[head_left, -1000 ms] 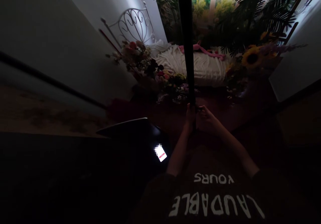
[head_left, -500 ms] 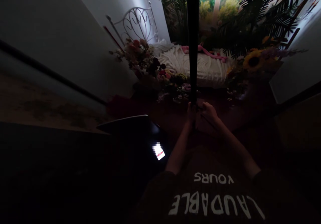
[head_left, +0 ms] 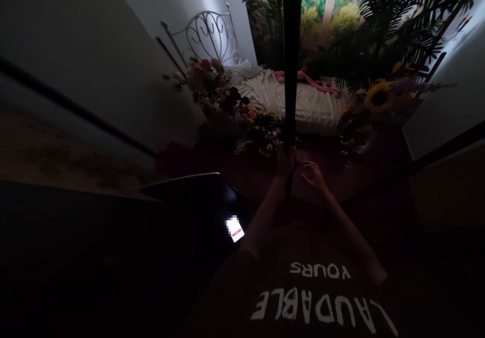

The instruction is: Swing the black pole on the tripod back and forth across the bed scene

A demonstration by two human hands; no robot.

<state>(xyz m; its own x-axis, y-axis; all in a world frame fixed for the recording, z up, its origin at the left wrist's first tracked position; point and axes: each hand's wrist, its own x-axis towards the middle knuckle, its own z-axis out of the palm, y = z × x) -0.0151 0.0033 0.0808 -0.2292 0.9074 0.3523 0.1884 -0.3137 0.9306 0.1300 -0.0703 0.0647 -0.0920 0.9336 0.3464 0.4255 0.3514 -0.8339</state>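
Note:
A dark upright pole [head_left: 291, 65] runs down the middle of the head view. My left hand [head_left: 285, 163] is closed around its lower part, just below the bed's front edge. Close to the pole on its right side is my right hand [head_left: 312, 174], its fingers bent into a pinch at a small dark part sticking out of the pole. The dim light hides what that part is. Both forearms reach forward from my dark printed shirt [head_left: 322, 297].
A lit phone-like screen [head_left: 235, 229] lies on a dark surface to my left, near a dark panel [head_left: 189, 181]. Ahead stands a metal-framed bed [head_left: 206, 32] with white bedding [head_left: 261, 88], flowers [head_left: 212, 78], a sunflower [head_left: 378, 95] and palm leaves [head_left: 386, 19]. Dark bars slant on both sides.
My left hand sits slightly higher on the pole. My right hand has moved a little down, its fingers now stretched more toward the pole. The view has shifted slightly.

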